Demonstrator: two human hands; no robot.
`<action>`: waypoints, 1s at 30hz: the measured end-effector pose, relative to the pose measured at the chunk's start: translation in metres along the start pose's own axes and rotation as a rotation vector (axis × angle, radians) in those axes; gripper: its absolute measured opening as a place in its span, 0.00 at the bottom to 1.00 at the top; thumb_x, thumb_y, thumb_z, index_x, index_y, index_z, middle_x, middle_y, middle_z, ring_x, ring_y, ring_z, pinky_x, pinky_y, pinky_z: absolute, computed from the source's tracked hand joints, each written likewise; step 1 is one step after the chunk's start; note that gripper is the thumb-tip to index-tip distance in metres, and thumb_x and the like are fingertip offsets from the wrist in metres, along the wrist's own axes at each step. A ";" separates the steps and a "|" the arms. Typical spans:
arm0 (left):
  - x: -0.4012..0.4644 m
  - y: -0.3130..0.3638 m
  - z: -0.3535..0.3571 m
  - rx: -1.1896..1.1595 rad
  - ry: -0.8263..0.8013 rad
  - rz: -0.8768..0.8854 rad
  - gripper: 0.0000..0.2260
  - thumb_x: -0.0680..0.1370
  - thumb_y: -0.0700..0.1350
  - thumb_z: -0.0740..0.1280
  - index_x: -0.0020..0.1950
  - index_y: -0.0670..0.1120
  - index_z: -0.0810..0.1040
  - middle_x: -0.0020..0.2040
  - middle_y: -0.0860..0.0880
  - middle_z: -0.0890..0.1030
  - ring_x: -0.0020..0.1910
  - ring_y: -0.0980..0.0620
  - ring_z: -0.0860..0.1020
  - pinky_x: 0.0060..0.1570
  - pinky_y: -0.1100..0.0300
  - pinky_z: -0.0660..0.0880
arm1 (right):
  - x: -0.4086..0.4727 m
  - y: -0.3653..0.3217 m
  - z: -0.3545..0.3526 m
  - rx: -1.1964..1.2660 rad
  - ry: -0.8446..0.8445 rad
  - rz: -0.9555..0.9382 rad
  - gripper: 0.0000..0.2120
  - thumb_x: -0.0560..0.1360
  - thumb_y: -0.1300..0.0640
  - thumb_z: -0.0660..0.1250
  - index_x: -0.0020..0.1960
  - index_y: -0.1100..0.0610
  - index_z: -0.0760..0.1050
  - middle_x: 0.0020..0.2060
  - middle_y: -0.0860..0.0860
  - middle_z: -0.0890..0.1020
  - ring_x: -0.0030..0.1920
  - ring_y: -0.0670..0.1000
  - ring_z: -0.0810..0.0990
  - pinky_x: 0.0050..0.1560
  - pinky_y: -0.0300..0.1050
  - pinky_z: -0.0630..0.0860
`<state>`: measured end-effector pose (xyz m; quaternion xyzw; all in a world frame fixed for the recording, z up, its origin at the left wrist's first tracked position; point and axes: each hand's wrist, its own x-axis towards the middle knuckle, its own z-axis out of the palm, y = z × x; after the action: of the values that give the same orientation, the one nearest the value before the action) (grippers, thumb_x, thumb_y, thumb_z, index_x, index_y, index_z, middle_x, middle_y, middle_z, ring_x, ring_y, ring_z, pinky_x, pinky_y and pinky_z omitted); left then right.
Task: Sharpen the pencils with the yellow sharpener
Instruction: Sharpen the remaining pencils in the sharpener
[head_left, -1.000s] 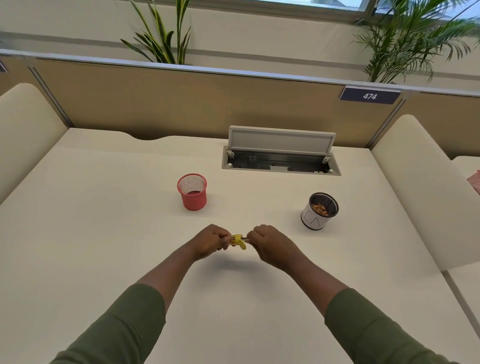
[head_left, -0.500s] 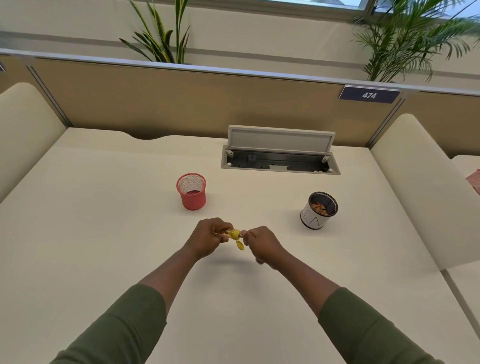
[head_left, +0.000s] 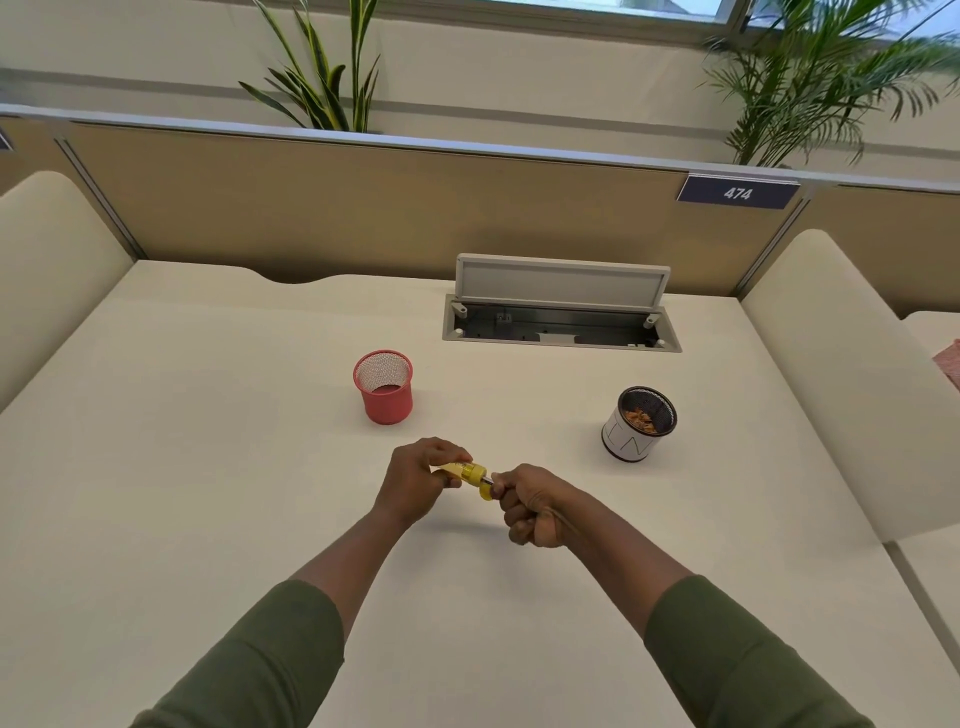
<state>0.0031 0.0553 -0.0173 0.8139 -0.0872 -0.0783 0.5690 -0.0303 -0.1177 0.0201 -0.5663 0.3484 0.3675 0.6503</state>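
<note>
Pencil (head_left: 563, 521) runs through right hand (head_left: 530, 506), fingers curled round it; only a thin bit of shaft shows past the wrist, tip end meets yellow sharpener (head_left: 470, 475). Left hand (head_left: 418, 480) grips sharpener body w/ thumb + fingers, both hands just above counter (head_left: 208, 467) centre. Farther back: red mesh cup (head_left: 384, 387) to the left, white cup w/ dark rim (head_left: 638, 423) holding shavings to the right. Behind them, open cable hatch (head_left: 561, 306) set in counter.

One head-worn view — looking forward and down over the desk (head_left: 208, 415), the partition (head_left: 363, 208) beyond.
</note>
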 end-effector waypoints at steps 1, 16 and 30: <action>0.000 0.000 0.001 -0.021 0.012 -0.005 0.19 0.64 0.23 0.68 0.44 0.43 0.85 0.44 0.48 0.83 0.45 0.52 0.81 0.37 0.63 0.79 | -0.001 -0.001 -0.001 0.002 -0.002 0.012 0.13 0.76 0.62 0.53 0.34 0.56 0.66 0.22 0.47 0.54 0.21 0.46 0.49 0.23 0.34 0.51; 0.006 -0.006 -0.009 0.070 -0.074 -0.044 0.18 0.64 0.26 0.71 0.47 0.44 0.85 0.43 0.48 0.84 0.44 0.50 0.81 0.41 0.62 0.80 | 0.008 0.011 -0.012 -1.035 0.271 -0.719 0.12 0.80 0.47 0.55 0.57 0.53 0.68 0.44 0.51 0.79 0.40 0.51 0.75 0.34 0.44 0.67; 0.003 -0.002 -0.003 0.161 -0.151 -0.041 0.14 0.66 0.31 0.73 0.49 0.43 0.85 0.39 0.48 0.82 0.40 0.50 0.78 0.45 0.60 0.79 | 0.023 0.015 -0.021 -1.353 0.495 -1.171 0.02 0.74 0.65 0.66 0.43 0.60 0.75 0.35 0.55 0.77 0.34 0.55 0.71 0.33 0.43 0.63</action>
<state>0.0069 0.0582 -0.0179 0.8504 -0.1193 -0.1437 0.4919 -0.0331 -0.1357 -0.0102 -0.9731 -0.1530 -0.0259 0.1704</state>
